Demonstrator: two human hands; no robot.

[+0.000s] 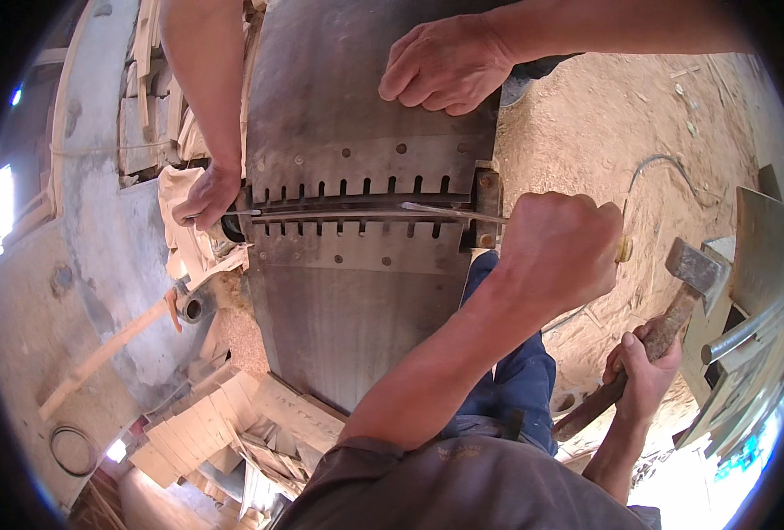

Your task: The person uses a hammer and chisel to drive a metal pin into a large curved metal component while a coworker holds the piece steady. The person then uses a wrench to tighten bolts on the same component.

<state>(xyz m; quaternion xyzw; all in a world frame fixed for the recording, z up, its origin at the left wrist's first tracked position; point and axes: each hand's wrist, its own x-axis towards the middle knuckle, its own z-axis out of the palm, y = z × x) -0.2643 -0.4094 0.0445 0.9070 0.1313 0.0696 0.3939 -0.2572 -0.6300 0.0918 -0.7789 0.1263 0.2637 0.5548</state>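
Note:
My left hand (562,256) is closed in a fist around a screwdriver-like tool; its thin metal shaft (463,214) points left, with the flattened tip over the gap in a steel machine bed (357,309). Notched lips line both sides of that gap. Over on the right, my right hand (646,362) grips the wooden handle of a hammer (697,269), head up, away from the bed. Across from me, a co-worker's hand (211,196) holds a thin tool at the gap's left end. The co-worker's other hand (449,69) rests half-curled on the far plate.
Stacked wood offcuts (206,415) lie at the lower left, beside a grey concrete surface (136,309). Sawdust-strewn ground (586,115) stretches along the right, crossed by a dark cable (662,159). Boards and a metal pipe (745,331) lean at the far right.

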